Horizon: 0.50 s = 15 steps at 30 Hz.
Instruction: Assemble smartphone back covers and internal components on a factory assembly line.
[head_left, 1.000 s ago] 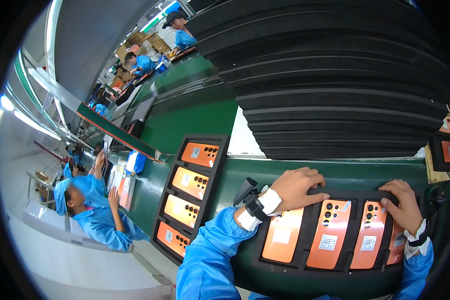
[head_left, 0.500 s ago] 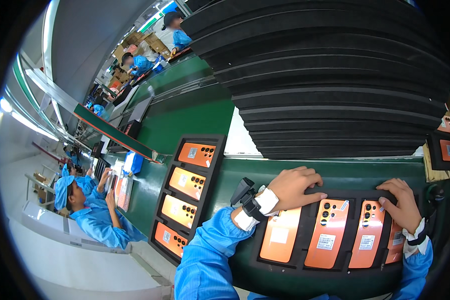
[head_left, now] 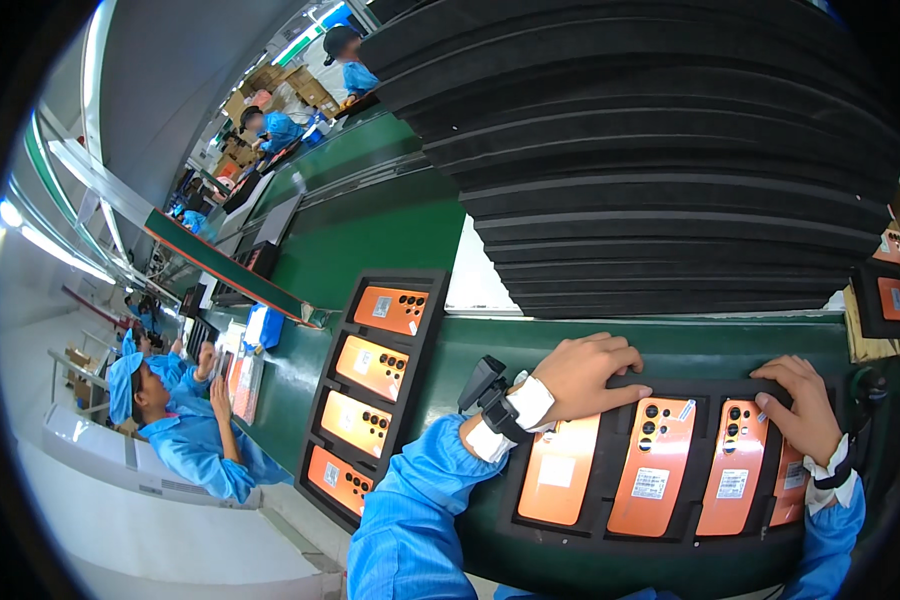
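In the head view, a black foam tray point(head_left: 610, 530) is seen lying flat on the green conveyor belt point(head_left: 390, 230) at the lower right, right in front of the person, with four orange phones point(head_left: 652, 466) bedded back-up in its slots. The tray is judged light and somewhat soft — likely to flex if lifted by one corner — while the phones are smooth-backed, slippery and easily scratched; a hold at the tray's two end edges, or along its far rim, would be the sensible one.

The left hand point(head_left: 585, 372) is laid palm-down over the tray's far left corner, the fingers curled together and draped over the rim and the top of the leftmost phone, pressed on it rather than clamped around anything. The wrist is bent slightly, a black strap device point(head_left: 490, 390) being worn over a white cuff and blue sleeve.

The right hand point(head_left: 800, 405) is set on the far right part of the tray, fingers close together and bent, tips resting by the camera end of the third phone; nothing is pinched.

A second tray of orange phones point(head_left: 370, 395) lies just to the left, apart from the first. A tall stack of empty black trays point(head_left: 660, 160) stands beyond — and seated co-workers in blue point(head_left: 180, 430) are seen along the line.
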{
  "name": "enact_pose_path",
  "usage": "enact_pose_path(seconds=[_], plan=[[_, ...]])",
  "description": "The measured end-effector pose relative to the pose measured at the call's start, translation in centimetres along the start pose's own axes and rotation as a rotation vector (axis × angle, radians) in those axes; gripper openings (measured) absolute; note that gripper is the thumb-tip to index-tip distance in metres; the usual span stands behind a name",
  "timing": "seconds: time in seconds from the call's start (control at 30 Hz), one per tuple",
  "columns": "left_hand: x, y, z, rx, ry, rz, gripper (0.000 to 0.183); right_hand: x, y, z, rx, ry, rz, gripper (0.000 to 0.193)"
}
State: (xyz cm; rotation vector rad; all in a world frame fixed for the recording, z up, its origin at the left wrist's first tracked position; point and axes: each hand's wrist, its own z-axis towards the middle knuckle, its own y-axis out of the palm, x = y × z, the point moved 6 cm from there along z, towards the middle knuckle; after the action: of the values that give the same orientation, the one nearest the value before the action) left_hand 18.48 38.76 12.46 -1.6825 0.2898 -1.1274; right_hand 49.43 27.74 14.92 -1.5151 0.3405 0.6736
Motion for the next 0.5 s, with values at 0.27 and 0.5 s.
enact_pose_path(seconds=[0.27,0.5], plan=[[-0.12,-0.01,-0.07,0.000,0.000,-0.007,0.046,-0.29,-0.08,0.22,-0.011,0.015,0.008,0.033],[0.01,-0.03,0.09,0.006,0.004,0.007,0.046,-0.01,-0.05,0.06,0.005,0.005,-0.009,0.033]])
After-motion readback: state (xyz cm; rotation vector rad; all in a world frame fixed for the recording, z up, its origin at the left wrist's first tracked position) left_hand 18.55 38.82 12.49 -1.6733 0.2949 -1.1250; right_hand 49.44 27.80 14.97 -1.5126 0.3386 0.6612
